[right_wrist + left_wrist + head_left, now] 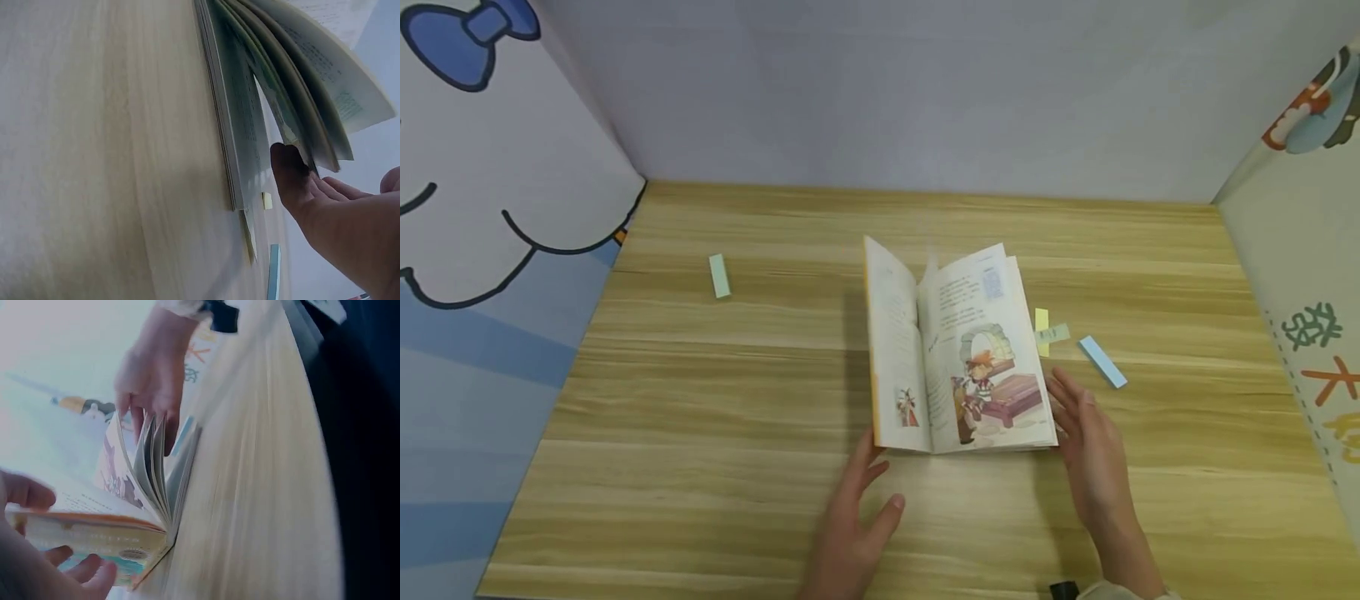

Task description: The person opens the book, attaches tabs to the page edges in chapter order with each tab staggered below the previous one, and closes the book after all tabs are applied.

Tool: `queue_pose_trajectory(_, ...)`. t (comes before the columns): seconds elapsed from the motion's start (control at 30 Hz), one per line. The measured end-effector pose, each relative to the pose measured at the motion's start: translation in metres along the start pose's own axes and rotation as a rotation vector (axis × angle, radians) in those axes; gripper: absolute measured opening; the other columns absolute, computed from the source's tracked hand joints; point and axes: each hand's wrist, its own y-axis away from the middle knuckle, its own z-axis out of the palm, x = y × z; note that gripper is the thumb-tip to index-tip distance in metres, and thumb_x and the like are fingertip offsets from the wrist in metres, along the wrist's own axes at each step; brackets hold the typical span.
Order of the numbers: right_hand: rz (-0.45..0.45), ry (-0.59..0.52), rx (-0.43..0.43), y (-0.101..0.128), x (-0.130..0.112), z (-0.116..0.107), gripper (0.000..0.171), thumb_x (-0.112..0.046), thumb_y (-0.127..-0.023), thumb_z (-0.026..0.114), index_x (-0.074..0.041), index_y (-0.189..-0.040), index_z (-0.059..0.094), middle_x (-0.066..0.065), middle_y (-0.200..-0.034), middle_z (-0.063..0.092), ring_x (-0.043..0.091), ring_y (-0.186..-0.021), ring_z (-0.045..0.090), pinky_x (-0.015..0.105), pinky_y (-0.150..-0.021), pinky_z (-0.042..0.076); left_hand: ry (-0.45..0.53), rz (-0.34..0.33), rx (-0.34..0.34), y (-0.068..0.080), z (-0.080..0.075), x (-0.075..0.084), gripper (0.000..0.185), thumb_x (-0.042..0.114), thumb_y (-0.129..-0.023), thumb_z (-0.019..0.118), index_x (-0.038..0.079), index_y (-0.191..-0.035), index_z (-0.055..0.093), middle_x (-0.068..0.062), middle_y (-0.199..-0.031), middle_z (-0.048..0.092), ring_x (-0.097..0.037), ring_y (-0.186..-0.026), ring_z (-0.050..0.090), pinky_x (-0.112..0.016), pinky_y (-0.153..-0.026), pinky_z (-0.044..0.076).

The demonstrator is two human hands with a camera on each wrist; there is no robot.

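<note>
An illustrated book [988, 375] stands open on the wooden table, its left cover raised and several right-hand pages fanned up. My left hand [850, 525] is at the cover's lower left corner, fingers behind the cover [94, 540], thumb apart from it in the head view. At the right page edges is my right hand [1093, 458], its extended fingers [290, 172] touching the underside of the lifted pages [300, 94]. A pale green paper tab [1054, 333] sticks out beyond the book's right edge, across a yellow tab [1042, 317].
A blue strip [1102, 362] lies right of the book, close to my right fingers. Far to the left is another pale green strip [719, 276]. A pale back wall [925, 100] and printed side panels enclose the wooden table [700, 467].
</note>
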Motion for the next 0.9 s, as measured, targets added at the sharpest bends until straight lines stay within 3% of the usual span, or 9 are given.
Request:
queue_pose_trajectory(0.17,-0.006,0.083,0.062,0.001,0.001,-0.001,0.070,-0.049,-0.114,0.024,0.001,-0.162,0.030,0.011,-0.158,0.051,-0.003,-0.129,0.059,0.013,-0.103,0.050,-0.330,0.245,-0.134,-0.021,0.013,-0.002,0.085,0.008,-0.094,0.069,0.032,-0.165,0.030,-0.008,-0.174,0.026,-0.037,-0.159,0.028,-0.069,-0.119,0.034)
queue_pose_trajectory(0.23,-0.009,0.115,0.068,0.002,0.001,-0.001,0.070,-0.049,-0.114,0.023,0.001,-0.161,0.032,0.019,-0.162,0.045,-0.005,-0.129,0.059,0.012,-0.103,0.050,-0.442,0.302,-0.163,-0.030,0.019,-0.003,0.081,0.015,-0.096,0.069,0.037,-0.164,0.031,-0.008,-0.175,0.023,-0.041,-0.159,0.025,-0.073,-0.118,0.032)
queue_pose_trajectory(0.37,-0.009,0.198,0.067,0.003,0.002,0.001,0.071,-0.052,-0.113,0.022,-0.002,-0.162,0.033,0.023,-0.164,0.039,-0.005,-0.134,0.054,0.007,-0.103,0.045,-0.665,0.315,-0.243,-0.045,0.029,-0.005,0.069,0.030,-0.103,0.064,0.045,-0.162,0.032,-0.007,-0.176,0.018,-0.045,-0.160,0.019,-0.073,-0.119,0.030)
queue_pose_trajectory(0.5,0.003,0.320,0.041,0.003,0.005,0.005,0.071,-0.052,-0.113,0.020,-0.003,-0.163,0.030,0.019,-0.167,0.036,0.017,-0.153,0.042,0.006,-0.109,0.038,-0.878,0.291,-0.300,-0.054,0.036,-0.007,0.061,0.039,-0.106,0.058,0.046,-0.162,0.032,-0.007,-0.176,0.019,-0.046,-0.160,0.019,-0.069,-0.120,0.032)
queue_pose_trajectory(0.63,0.022,0.471,0.000,0.005,0.010,0.014,0.067,-0.048,-0.114,0.021,-0.005,-0.165,0.026,0.015,-0.172,0.029,0.034,-0.161,0.023,0.033,-0.129,0.028,-1.012,0.280,-0.278,-0.057,0.037,-0.010,0.059,0.038,-0.106,0.060,0.046,-0.160,0.037,-0.006,-0.173,0.026,-0.044,-0.158,0.025,-0.065,-0.117,0.039)
queue_pose_trajectory(0.73,0.036,0.545,-0.021,0.008,0.013,0.020,0.064,-0.046,-0.115,0.023,-0.007,-0.165,0.026,0.013,-0.173,0.027,0.036,-0.162,0.020,0.058,-0.129,0.020,-1.083,0.285,-0.226,-0.058,0.033,-0.012,0.057,0.036,-0.105,0.062,0.046,-0.157,0.042,-0.006,-0.170,0.034,-0.043,-0.156,0.031,-0.064,-0.112,0.045)
queue_pose_trajectory(0.9,0.019,0.655,-0.046,0.010,0.008,0.024,0.061,-0.044,-0.115,0.025,-0.007,-0.162,0.037,0.013,-0.167,0.039,0.037,-0.157,0.032,0.059,-0.126,0.028,-1.148,0.274,-0.166,-0.058,0.024,-0.012,0.051,0.031,-0.101,0.068,0.044,-0.149,0.054,-0.005,-0.165,0.043,-0.044,-0.152,0.038,-0.067,-0.108,0.048)
